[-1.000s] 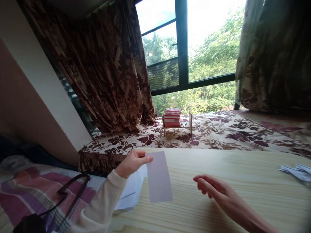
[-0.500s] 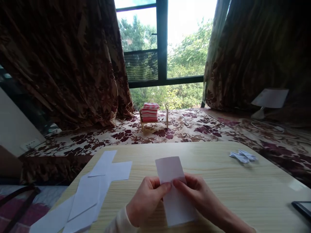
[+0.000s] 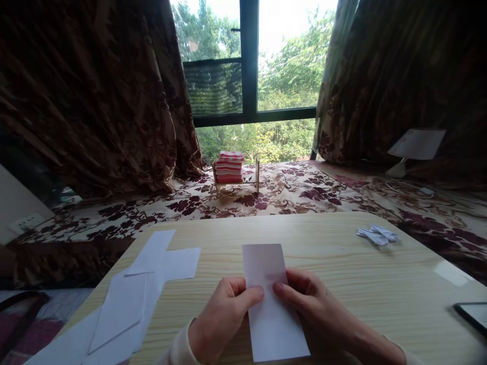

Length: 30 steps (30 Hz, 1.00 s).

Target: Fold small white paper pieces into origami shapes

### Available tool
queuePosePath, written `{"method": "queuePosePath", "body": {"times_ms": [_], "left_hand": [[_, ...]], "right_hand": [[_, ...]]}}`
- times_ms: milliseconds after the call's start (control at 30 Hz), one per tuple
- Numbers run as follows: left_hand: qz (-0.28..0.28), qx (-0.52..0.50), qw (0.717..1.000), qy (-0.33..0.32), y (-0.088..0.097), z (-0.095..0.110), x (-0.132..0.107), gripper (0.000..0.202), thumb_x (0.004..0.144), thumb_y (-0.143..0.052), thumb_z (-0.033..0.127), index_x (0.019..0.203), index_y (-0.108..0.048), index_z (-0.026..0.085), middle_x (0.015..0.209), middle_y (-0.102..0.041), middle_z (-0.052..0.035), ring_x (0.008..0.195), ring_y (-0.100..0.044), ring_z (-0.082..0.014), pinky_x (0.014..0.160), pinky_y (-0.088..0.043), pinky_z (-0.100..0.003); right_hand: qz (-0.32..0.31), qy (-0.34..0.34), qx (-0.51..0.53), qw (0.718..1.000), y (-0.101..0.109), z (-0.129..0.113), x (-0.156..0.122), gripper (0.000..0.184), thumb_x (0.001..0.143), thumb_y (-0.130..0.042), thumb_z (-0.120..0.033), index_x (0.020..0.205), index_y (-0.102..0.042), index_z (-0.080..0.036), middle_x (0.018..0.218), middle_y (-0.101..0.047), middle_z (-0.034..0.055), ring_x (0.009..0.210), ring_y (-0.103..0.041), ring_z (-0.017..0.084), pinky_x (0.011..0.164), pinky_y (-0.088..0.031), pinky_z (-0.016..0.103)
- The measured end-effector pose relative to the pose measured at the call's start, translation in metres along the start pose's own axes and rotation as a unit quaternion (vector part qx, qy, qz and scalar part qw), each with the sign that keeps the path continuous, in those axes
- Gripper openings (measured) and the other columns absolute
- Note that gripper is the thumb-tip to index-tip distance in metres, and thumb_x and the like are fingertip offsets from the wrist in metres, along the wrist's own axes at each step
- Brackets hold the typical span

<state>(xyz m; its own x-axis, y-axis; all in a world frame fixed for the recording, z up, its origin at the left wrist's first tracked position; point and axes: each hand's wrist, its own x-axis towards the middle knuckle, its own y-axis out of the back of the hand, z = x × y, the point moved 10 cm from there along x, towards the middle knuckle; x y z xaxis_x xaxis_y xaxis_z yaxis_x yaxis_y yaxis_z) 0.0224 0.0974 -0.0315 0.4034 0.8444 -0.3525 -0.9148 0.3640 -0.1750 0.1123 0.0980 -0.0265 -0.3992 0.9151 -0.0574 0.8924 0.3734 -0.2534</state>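
A white paper strip (image 3: 272,294) lies lengthwise on the light wooden table (image 3: 342,274), right in front of me. My left hand (image 3: 220,319) pinches the strip's left edge with thumb and fingers. My right hand (image 3: 315,312) holds the right edge, thumb on top of the paper. Both hands meet near the strip's middle. The strip's far end points toward the window.
Several loose white paper strips (image 3: 129,299) overlap at the table's left. Small folded paper pieces (image 3: 376,234) sit at the right. A dark phone (image 3: 474,315) rests at the right edge. Beyond are a floral bedspread (image 3: 304,195), a small wooden rack with striped cloth (image 3: 230,170), and a white lamp (image 3: 413,149).
One second ago my left hand held the strip up at the left, my right hand apart. Both hands now grip it, centred on the table; since half a second ago it lies lower and flatter.
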Motion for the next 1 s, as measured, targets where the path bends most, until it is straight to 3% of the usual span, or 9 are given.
{"method": "queuePosePath", "body": {"times_ms": [133, 333, 433, 600, 700, 867, 1000], "left_hand": [[-0.016, -0.039, 0.999, 0.009, -0.004, -0.002, -0.001, 0.028, 0.065, -0.068, 0.035, 0.079, -0.072, 0.011, 0.063, -0.063, -0.0021, 0.065, -0.054, -0.0142, 0.062, -0.04, -0.024], [-0.016, -0.072, 0.997, 0.015, -0.002, -0.006, 0.001, 0.019, 0.067, -0.064, 0.029, 0.072, -0.071, 0.012, 0.058, -0.058, 0.0008, 0.058, -0.048, -0.009, 0.056, -0.038, -0.019], [-0.016, -0.086, 0.996, 0.024, -0.002, -0.007, 0.001, 0.018, 0.068, -0.061, 0.025, 0.076, -0.071, 0.012, 0.061, -0.06, -0.0004, 0.061, -0.051, -0.0107, 0.058, -0.04, -0.02], [-0.008, -0.114, 0.993, 0.006, 0.001, -0.003, 0.003, 0.024, 0.073, -0.052, 0.031, 0.076, -0.068, 0.012, 0.066, -0.061, -0.0022, 0.064, -0.052, -0.0128, 0.059, -0.042, -0.023], [0.021, -0.053, 0.998, 0.0, 0.007, -0.004, 0.003, 0.027, 0.069, -0.064, 0.039, 0.066, -0.064, 0.012, 0.058, -0.055, 0.0012, 0.055, -0.046, -0.0092, 0.053, -0.037, -0.02], [0.029, -0.025, 0.999, -0.018, 0.008, -0.002, 0.004, 0.037, 0.061, -0.072, 0.045, 0.071, -0.068, 0.01, 0.063, -0.059, -0.0019, 0.06, -0.051, -0.0118, 0.057, -0.042, -0.023], [0.016, 0.026, 0.999, -0.028, 0.005, 0.0, 0.005, 0.036, 0.059, -0.075, 0.042, 0.069, -0.071, 0.008, 0.052, -0.055, -0.0003, 0.049, -0.044, -0.0085, 0.047, -0.038, -0.021]], "right_hand": [[-0.005, 0.011, 0.008, 1.0, 0.002, -0.005, 0.0, 0.027, 0.079, -0.065, -0.039, 0.099, -0.07, -0.021, 0.075, -0.069, 0.0012, 0.068, -0.059, 0.014, 0.064, -0.046, 0.024], [0.043, 0.033, -0.029, 0.998, 0.017, -0.006, -0.001, 0.021, 0.07, -0.072, -0.038, 0.079, -0.075, -0.019, 0.076, -0.067, 0.0022, 0.064, -0.055, 0.012, 0.056, -0.041, 0.02], [0.045, 0.033, -0.02, 0.998, 0.018, 0.0, 0.0, 0.022, 0.073, -0.069, -0.039, 0.076, -0.074, -0.018, 0.07, -0.065, 0.0019, 0.056, -0.05, 0.009, 0.049, -0.037, 0.019], [0.058, 0.118, -0.131, 0.983, 0.018, -0.015, -0.003, 0.016, 0.08, -0.059, -0.025, 0.078, -0.074, -0.02, 0.07, -0.063, 0.0013, 0.056, -0.049, 0.01, 0.047, -0.035, 0.018], [0.056, 0.157, -0.194, 0.967, 0.012, -0.026, -0.007, 0.017, 0.078, -0.057, -0.02, 0.079, -0.075, -0.02, 0.065, -0.061, 0.0002, 0.055, -0.049, 0.01, 0.049, -0.036, 0.019], [0.102, 0.059, -0.088, 0.989, 0.023, -0.017, -0.002, 0.024, 0.075, -0.064, -0.037, 0.089, -0.068, -0.018, 0.069, -0.062, 0.0008, 0.056, -0.051, 0.011, 0.05, -0.04, 0.022], [0.146, 0.034, -0.039, 0.988, 0.034, -0.02, -0.003, 0.032, 0.071, -0.07, -0.045, 0.087, -0.062, -0.017, 0.071, -0.063, 0.0006, 0.059, -0.053, 0.012, 0.052, -0.041, 0.022]]}}
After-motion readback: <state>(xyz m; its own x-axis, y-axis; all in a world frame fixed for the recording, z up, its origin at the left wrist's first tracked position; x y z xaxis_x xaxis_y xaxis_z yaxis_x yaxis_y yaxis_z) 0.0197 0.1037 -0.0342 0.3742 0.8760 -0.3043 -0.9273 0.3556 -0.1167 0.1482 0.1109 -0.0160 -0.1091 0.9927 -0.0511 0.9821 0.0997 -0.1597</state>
